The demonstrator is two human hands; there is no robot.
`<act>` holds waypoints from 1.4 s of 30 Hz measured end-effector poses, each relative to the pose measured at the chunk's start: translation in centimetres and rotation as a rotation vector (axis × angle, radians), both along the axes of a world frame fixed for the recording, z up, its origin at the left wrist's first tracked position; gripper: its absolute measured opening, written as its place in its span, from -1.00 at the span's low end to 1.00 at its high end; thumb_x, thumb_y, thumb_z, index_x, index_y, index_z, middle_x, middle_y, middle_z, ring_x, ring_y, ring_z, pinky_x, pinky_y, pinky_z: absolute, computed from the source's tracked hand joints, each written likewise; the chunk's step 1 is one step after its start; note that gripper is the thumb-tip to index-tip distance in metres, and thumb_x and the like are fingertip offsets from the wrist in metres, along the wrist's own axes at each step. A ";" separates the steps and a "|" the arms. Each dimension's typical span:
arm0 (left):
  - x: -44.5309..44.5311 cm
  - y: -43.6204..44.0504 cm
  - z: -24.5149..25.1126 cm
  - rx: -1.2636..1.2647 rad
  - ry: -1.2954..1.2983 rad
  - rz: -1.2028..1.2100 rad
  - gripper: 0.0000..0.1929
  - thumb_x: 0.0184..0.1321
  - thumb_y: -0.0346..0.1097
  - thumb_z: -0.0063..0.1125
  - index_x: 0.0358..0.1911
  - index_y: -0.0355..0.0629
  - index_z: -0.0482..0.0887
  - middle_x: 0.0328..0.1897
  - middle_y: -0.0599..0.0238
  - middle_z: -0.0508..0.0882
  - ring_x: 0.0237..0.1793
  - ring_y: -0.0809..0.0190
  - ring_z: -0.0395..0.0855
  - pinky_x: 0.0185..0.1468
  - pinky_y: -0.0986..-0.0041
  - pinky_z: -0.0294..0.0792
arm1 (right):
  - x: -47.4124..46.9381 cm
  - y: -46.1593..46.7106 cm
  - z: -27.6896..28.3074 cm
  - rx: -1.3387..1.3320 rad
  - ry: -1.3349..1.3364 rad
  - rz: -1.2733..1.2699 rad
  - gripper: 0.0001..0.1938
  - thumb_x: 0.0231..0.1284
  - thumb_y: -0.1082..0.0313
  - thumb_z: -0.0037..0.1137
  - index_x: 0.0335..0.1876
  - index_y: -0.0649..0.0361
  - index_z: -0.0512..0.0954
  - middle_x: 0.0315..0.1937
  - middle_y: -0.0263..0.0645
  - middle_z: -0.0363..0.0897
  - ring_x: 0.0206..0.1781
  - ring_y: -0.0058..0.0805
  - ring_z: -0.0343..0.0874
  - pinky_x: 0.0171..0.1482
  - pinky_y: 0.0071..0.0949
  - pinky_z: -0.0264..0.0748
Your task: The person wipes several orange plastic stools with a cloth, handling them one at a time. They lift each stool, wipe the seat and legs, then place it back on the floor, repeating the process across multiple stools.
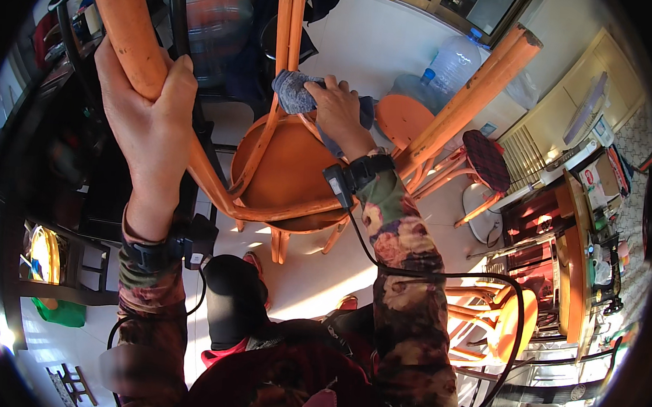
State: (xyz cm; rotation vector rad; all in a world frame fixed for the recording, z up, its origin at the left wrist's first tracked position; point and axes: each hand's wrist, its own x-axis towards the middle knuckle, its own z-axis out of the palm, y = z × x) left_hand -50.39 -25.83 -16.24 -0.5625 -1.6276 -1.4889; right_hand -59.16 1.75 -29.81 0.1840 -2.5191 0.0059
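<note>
My left hand (156,128) is wrapped around a thick orange wooden leg (133,38) of a bentwood chair or stool frame, whose lower end bends round to the right. My right hand (339,110) holds a bunched blue-grey cloth (296,94) against a thinner double rod (286,41) of the frame. Another scuffed post (470,98) slants up at the right, its top worn. Beneath the frame is a round brown wooden seat (289,168); I cannot tell whether both are one piece. Both wrists carry black strapped devices with cables.
An orange round stool (405,119) and a stool with a plaid cover (486,159) stand beyond at the right. Large water bottles (458,53) sit by the wall. Dark furniture (100,180) lies close on my left. A black cable (519,324) loops beside my right arm.
</note>
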 end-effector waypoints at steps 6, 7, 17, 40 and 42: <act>0.0 0.4 0.1 0.023 0.011 -0.013 -0.41 0.18 -0.46 0.17 0.32 -0.28 0.34 -0.33 0.38 0.54 -0.51 0.49 0.48 -0.43 0.66 0.38 | -2.7 0.2 -8.0 0.140 -0.255 0.022 -0.58 0.32 0.36 0.04 0.27 -0.21 0.57 0.23 -0.17 0.33 0.20 0.04 0.41 0.16 0.27 0.37; -0.2 0.4 0.0 0.027 0.014 -0.012 -0.42 0.18 -0.46 0.17 0.32 -0.27 0.34 -0.33 0.38 0.54 -0.51 0.49 0.48 -0.43 0.66 0.38 | -2.3 0.3 -9.1 0.194 -0.377 -0.031 -0.59 0.35 0.34 0.01 0.28 -0.22 0.57 0.24 -0.18 0.33 0.22 0.05 0.39 0.17 0.31 0.35; -1.1 -0.1 -0.4 0.006 0.051 -0.008 -0.50 0.19 -0.42 0.24 0.21 -0.30 0.41 -0.38 0.39 0.57 -0.52 0.49 0.50 -0.44 0.63 0.40 | 4.3 -2.0 -6.9 -0.014 -0.794 0.159 -0.51 0.30 0.42 0.03 0.30 -0.32 0.56 0.35 -0.13 0.27 0.36 0.12 0.30 0.31 0.14 0.39; 0.7 0.0 -0.6 0.002 0.005 0.102 -0.53 0.13 -0.44 0.26 0.11 -0.25 0.38 -0.32 0.34 0.54 -0.40 0.43 0.52 -0.31 0.56 0.47 | 11.3 -1.9 -2.1 0.149 -0.592 0.063 -0.57 0.09 0.53 0.05 0.05 -0.12 0.69 -0.02 -0.16 0.59 0.01 0.01 0.60 0.10 -0.09 0.51; 0.5 0.0 -0.4 0.010 0.010 0.072 -0.51 0.13 -0.44 0.26 0.13 -0.24 0.37 -0.31 0.34 0.54 -0.39 0.43 0.52 -0.30 0.55 0.47 | 12.4 -3.7 -1.8 -0.142 -0.535 0.352 -0.52 0.06 0.59 -0.03 0.08 -0.07 0.67 -0.02 -0.10 0.57 0.00 0.03 0.57 0.10 -0.13 0.50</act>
